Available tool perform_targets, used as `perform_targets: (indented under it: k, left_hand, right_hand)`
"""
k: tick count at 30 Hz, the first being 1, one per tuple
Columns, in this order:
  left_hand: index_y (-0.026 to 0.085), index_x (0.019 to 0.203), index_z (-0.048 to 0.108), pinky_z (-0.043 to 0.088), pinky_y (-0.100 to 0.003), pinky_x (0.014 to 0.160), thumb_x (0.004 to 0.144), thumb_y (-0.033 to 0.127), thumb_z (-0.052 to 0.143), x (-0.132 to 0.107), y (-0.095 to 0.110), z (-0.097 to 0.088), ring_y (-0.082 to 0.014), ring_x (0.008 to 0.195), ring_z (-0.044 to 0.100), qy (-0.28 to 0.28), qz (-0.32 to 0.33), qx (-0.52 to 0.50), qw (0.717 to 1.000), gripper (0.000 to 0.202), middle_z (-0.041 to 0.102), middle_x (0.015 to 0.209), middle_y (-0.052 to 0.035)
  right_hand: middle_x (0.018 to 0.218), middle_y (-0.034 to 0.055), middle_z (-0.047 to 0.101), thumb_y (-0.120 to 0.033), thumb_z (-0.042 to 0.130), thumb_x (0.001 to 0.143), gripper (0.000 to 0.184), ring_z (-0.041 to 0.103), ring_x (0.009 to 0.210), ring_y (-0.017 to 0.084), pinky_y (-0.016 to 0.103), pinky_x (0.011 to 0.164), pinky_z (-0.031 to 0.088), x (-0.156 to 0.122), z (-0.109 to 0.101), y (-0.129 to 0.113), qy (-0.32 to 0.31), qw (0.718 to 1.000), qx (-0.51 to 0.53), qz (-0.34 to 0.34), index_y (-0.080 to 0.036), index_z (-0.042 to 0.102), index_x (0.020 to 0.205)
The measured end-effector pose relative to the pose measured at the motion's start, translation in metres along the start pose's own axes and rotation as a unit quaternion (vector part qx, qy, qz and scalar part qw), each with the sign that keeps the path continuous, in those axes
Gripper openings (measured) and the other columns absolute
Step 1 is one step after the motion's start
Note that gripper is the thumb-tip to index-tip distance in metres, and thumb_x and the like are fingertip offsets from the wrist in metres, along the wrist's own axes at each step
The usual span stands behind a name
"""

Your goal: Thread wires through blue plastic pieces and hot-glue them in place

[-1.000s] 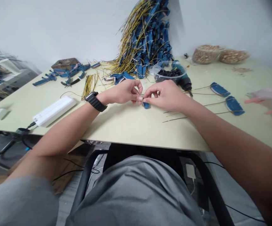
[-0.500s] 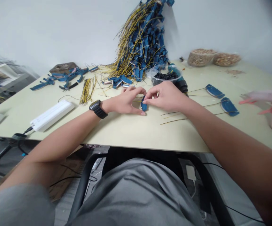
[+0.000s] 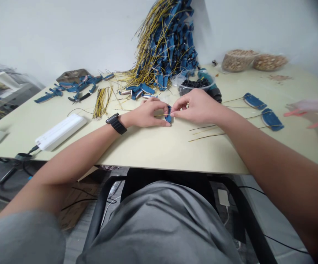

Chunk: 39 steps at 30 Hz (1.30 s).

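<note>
The left hand (image 3: 148, 113) and right hand (image 3: 194, 107) are pinching a small blue wired piece (image 3: 169, 114) between them, working just above a pale laminate table (image 3: 148, 146) beside a white wall (image 3: 65, 36).

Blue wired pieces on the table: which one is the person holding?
The small blue piece held between the left hand and right hand; the other blue pieces lie away from the hands.

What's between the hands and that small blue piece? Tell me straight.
Nothing visible: the left hand and right hand are both at the small blue piece, fingertips against it, with no object between them and it.
</note>
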<state>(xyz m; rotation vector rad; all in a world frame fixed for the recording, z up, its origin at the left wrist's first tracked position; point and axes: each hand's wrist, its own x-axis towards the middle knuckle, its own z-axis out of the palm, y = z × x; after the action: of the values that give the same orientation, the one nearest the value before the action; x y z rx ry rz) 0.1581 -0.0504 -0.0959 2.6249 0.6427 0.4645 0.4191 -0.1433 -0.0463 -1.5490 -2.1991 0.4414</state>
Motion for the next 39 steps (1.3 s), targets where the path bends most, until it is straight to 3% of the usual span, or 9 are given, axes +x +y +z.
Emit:
perform_targets:
  k: [4,9,15,29,39]
  left_hand:
    - [0.028,0.114,0.084,0.044,-0.06,0.132,0.093,0.099,0.091,-0.001,0.004,-0.003,-0.0435,0.145,0.069,-0.007,-0.021,-0.006,1.0,0.074,0.092,0.135,-0.0105]
    - [0.029,0.117,0.084,0.038,-0.072,0.142,0.097,0.099,0.082,-0.004,0.015,-0.004,-0.0494,0.16,0.062,-0.008,-0.051,-0.004,0.999,0.072,0.09,0.146,-0.0128]
    - [0.029,0.122,0.086,0.034,-0.079,0.144,0.114,0.077,0.062,-0.004,0.019,0.0,-0.0479,0.158,0.063,-0.005,-0.078,-0.001,0.997,0.054,0.089,0.141,-0.0146]
    - [0.028,0.126,0.087,0.034,-0.08,0.143,0.112,0.066,0.068,-0.004,0.025,0.002,-0.0508,0.169,0.055,0.003,-0.103,0.032,0.994,0.045,0.084,0.15,-0.0161]
    - [0.029,0.12,0.088,0.03,-0.081,0.147,0.11,0.058,0.079,-0.002,0.023,0.005,-0.0508,0.171,0.054,0.017,-0.102,0.006,0.995,0.032,0.086,0.139,-0.012]
  right_hand:
    - [0.088,0.0068,0.087,-0.024,0.086,0.092,0.014,0.078,0.091,0.028,0.04,0.085,0.055,0.002,-0.003,0.005,-0.022,1.0,-0.013,-0.009,-0.024,0.1,0.098]
    - [0.092,0.0068,0.088,-0.031,0.087,0.095,0.014,0.078,0.088,0.028,0.041,0.084,0.055,0.001,-0.004,0.008,-0.056,0.998,-0.012,-0.017,-0.024,0.099,0.099]
    - [0.09,0.0071,0.086,-0.028,0.086,0.101,0.014,0.077,0.088,0.027,0.041,0.087,0.053,-0.001,-0.004,0.003,-0.052,0.998,-0.021,-0.016,-0.023,0.099,0.097]
    - [0.097,0.008,0.09,-0.028,0.087,0.105,0.015,0.08,0.092,0.029,0.042,0.089,0.056,-0.001,-0.002,0.0,-0.05,0.997,-0.053,-0.017,-0.026,0.101,0.102]
    - [0.1,0.0103,0.093,-0.031,0.089,0.106,0.015,0.083,0.099,0.032,0.044,0.092,0.059,-0.004,0.0,0.0,-0.037,0.997,-0.065,-0.003,-0.025,0.102,0.105]
